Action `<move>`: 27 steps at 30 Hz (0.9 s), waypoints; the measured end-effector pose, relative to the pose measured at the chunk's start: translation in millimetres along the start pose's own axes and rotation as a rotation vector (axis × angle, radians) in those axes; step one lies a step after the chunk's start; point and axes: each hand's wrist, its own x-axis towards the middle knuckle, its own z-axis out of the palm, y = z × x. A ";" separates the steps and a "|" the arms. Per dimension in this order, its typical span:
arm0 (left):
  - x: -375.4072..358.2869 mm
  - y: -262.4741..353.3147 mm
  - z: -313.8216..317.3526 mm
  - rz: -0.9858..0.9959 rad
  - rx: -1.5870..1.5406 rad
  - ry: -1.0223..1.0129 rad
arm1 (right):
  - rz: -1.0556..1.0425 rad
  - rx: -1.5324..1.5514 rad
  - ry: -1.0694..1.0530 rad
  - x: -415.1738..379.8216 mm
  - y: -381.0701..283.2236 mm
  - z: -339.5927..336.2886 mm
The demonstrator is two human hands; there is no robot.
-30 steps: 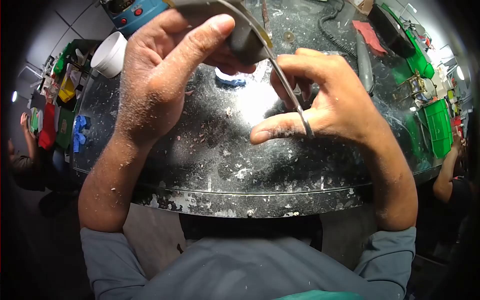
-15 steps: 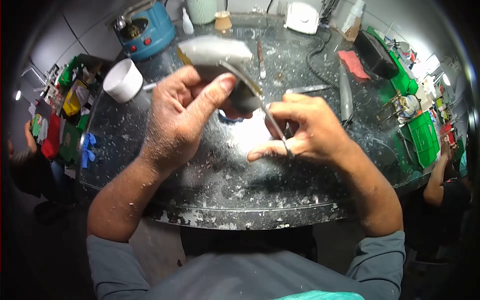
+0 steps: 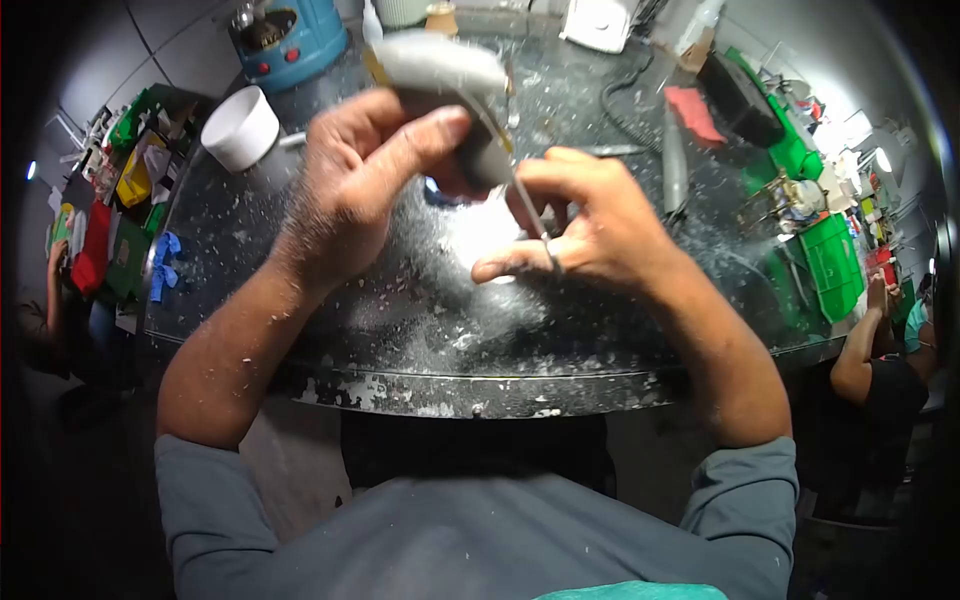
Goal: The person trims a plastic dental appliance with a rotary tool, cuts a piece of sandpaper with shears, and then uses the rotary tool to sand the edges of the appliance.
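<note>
My left hand (image 3: 365,170) grips a pale, rounded piece (image 3: 435,62) with a dark grey underside, thumb pressed on its near side. Powder and small crumbs cover that hand and wrist. Fingers of my right hand (image 3: 590,215) are curled round a thin metal tool (image 3: 530,205), whose upper part lies along the right edge of the piece. The right thumb sticks out to the left, below the tool. Under both hands a bright light patch and scattered dust show on the dark tabletop (image 3: 400,330). Blur hides the tool's tip.
A white cup (image 3: 240,128) and a blue device (image 3: 290,45) stand at the back left. On the right lie a grey handpiece (image 3: 675,165), a red cloth (image 3: 694,114), a black box (image 3: 740,100) and a green basket (image 3: 832,270). People work at both sides.
The whole view has shifted, so bench items appear higher. Both hands stay close together, still holding the piece and the tool; the tool remains along the piece's right edge.
</note>
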 end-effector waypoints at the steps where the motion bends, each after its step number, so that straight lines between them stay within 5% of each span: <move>1: 3.6 -0.1 -1.8 -0.015 0.020 -0.017 | -0.029 0.005 -0.009 0.4 4.2 1.7; 16: 3.0 -4.8 -5.3 -0.023 -0.032 -0.016 | -0.128 0.019 0.057 1.6 8.3 8.0; 27: 3.1 -1.3 0.8 0.005 -0.040 0.064 | 0.033 0.144 -0.048 0.3 1.5 0.8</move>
